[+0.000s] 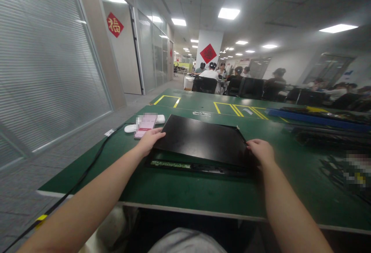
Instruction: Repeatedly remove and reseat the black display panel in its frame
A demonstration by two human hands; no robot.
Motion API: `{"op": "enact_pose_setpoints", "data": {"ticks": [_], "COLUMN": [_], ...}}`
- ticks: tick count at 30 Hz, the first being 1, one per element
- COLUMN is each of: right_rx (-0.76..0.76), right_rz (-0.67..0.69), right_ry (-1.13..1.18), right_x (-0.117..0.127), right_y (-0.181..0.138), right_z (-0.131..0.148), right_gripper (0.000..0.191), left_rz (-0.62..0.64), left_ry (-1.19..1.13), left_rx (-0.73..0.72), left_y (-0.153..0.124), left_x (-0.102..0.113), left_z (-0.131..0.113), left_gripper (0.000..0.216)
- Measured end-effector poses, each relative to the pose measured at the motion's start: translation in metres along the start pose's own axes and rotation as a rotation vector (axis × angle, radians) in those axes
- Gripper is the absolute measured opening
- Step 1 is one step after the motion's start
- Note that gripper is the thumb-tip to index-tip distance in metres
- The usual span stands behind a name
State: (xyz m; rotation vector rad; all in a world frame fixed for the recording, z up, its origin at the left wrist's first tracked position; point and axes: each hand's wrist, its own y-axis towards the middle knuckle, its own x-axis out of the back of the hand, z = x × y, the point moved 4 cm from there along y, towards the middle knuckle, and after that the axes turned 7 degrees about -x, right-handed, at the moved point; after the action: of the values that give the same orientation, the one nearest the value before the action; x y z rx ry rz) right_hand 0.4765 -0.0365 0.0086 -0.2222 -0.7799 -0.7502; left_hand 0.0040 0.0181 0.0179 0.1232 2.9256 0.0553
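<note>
A flat black display panel (199,135) is held between my two hands above the green table. My left hand (149,141) grips its left edge, the thumb lying on the dark surface. My right hand (261,150) pinches the right edge near a thin dark strip that runs along that side. Beneath the panel's near edge lies a black frame (220,169) with a green circuit board (171,164) along its left part. Most of the frame is hidden under the panel.
Left of the panel lie a phone (145,124) and a white mouse-like object (130,128). A black cable (95,160) crosses the table's left side. Blue tray (319,119) and dark parts lie to the right. Yellow tape (168,96) marks the far side. People sit beyond.
</note>
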Motion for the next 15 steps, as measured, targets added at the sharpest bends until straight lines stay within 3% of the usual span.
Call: {"op": "enact_pose_setpoints", "data": {"ticks": [7, 15], "right_rx": [-0.086, -0.031], "right_rz": [0.038, 0.003], "right_ry": [-0.038, -0.037], "right_x": [0.0018, -0.0002], "right_y": [-0.0048, -0.0003], "right_z": [0.0012, -0.0013], "right_gripper": [0.021, 0.021], "left_rz": [0.022, 0.062], "left_ry": [0.036, 0.082], "left_rx": [-0.019, -0.045], "left_y": [-0.0015, -0.0003], "left_x": [-0.0006, 0.0007], "left_z": [-0.0028, -0.0024], "left_gripper": [0.035, 0.040]}}
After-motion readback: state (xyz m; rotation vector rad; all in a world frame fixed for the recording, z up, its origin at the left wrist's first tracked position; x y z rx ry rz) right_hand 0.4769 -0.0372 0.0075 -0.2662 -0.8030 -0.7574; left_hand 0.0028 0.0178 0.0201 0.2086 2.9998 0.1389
